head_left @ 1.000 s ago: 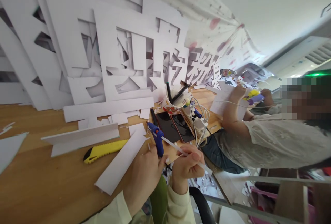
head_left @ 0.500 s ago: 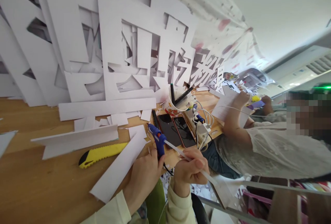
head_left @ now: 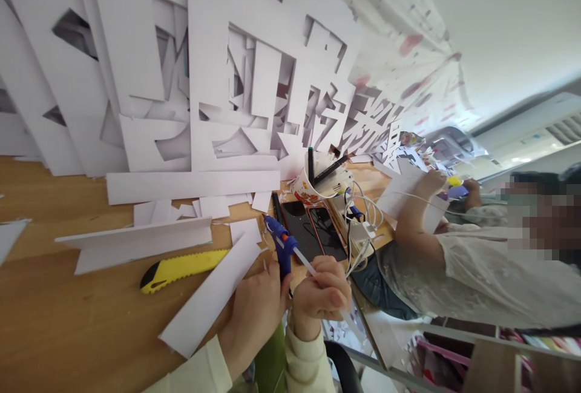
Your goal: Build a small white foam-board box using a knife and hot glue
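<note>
My left hand (head_left: 258,299) is closed around the handle of a blue hot glue gun (head_left: 280,241), whose nozzle points away from me over the table. A translucent white glue stick (head_left: 305,261) runs out of the gun's rear end. My right hand (head_left: 321,290) grips that stick in closed fingers just behind the gun. Beside my left hand lies a long white board strip (head_left: 206,299). Left of it rests a yellow utility knife (head_left: 181,270) with a black end. Two dark phones (head_left: 327,232) lie flat just beyond the gun.
White cut-out boards (head_left: 209,78) lean along the back. A folded white strip (head_left: 140,244) and scraps lie on the wooden table (head_left: 91,332). A paper cup (head_left: 302,187) holds pens near tangled cables (head_left: 370,208). Another person (head_left: 472,260) works at the right.
My right hand has moved left, closer to the glue gun, and less of the glue stick shows between them. My left hand keeps its hold on the gun. The view has shifted slightly.
</note>
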A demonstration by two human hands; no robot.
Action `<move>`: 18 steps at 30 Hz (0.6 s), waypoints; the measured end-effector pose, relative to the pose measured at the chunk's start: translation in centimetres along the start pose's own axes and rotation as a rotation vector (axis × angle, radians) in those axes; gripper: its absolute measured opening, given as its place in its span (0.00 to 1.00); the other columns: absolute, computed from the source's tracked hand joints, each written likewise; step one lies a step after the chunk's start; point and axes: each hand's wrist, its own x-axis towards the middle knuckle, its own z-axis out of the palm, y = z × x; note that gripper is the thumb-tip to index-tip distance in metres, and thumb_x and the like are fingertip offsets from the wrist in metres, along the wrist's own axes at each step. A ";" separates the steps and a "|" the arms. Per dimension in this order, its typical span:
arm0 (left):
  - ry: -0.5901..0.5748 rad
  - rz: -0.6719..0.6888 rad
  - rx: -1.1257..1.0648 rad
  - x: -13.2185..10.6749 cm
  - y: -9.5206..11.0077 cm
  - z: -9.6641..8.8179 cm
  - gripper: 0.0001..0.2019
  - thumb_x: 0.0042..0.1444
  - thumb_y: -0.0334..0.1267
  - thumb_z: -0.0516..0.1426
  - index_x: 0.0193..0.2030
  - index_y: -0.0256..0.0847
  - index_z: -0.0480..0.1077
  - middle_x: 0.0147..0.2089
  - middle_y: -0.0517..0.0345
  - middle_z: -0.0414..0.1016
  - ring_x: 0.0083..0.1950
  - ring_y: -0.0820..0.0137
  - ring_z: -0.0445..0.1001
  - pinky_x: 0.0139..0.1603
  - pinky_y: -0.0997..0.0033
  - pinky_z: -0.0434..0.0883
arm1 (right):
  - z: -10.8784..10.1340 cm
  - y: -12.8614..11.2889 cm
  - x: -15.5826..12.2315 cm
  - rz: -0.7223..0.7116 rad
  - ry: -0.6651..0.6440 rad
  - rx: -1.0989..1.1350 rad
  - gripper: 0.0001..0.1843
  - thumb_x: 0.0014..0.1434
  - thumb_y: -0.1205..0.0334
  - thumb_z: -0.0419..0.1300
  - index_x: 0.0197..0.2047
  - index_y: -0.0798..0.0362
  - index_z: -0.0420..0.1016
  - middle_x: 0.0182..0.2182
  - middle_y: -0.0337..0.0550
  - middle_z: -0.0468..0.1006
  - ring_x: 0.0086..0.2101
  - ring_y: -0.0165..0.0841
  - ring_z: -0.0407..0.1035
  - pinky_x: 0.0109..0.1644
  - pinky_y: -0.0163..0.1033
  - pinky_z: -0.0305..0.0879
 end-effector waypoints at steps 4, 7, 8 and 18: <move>-0.018 0.017 -0.031 -0.1 0.1 -0.6 0.19 0.74 0.42 0.46 0.58 0.33 0.71 0.46 0.39 0.84 0.44 0.52 0.86 0.41 0.57 0.80 | 0.0 -0.2 0.3 0.028 -0.058 0.009 0.26 0.79 0.52 0.46 0.27 0.48 0.60 0.18 0.31 0.57 0.16 0.27 0.56 0.20 0.34 0.53; -0.049 0.032 -0.045 -0.3 0.1 -1.1 0.18 0.73 0.41 0.49 0.58 0.32 0.71 0.46 0.38 0.84 0.44 0.50 0.86 0.41 0.55 0.81 | -0.5 -0.4 0.3 0.078 -0.161 -0.016 0.28 0.78 0.50 0.49 0.25 0.50 0.65 0.19 0.34 0.63 0.19 0.29 0.61 0.22 0.37 0.54; -0.051 0.032 -0.048 -0.4 0.2 -1.3 0.17 0.73 0.41 0.49 0.57 0.31 0.72 0.45 0.38 0.85 0.44 0.49 0.86 0.41 0.55 0.81 | -0.7 -0.5 0.2 0.095 -0.175 -0.027 0.28 0.78 0.50 0.48 0.26 0.50 0.66 0.19 0.35 0.64 0.19 0.29 0.61 0.23 0.37 0.54; 0.009 0.038 -0.080 -0.4 0.1 -0.7 0.13 0.70 0.38 0.54 0.51 0.31 0.76 0.37 0.38 0.84 0.37 0.51 0.86 0.32 0.63 0.78 | -2.4 -0.6 -1.5 0.326 -0.346 -0.173 0.20 0.77 0.58 0.52 0.31 0.49 0.70 0.22 0.33 0.67 0.21 0.30 0.61 0.25 0.38 0.56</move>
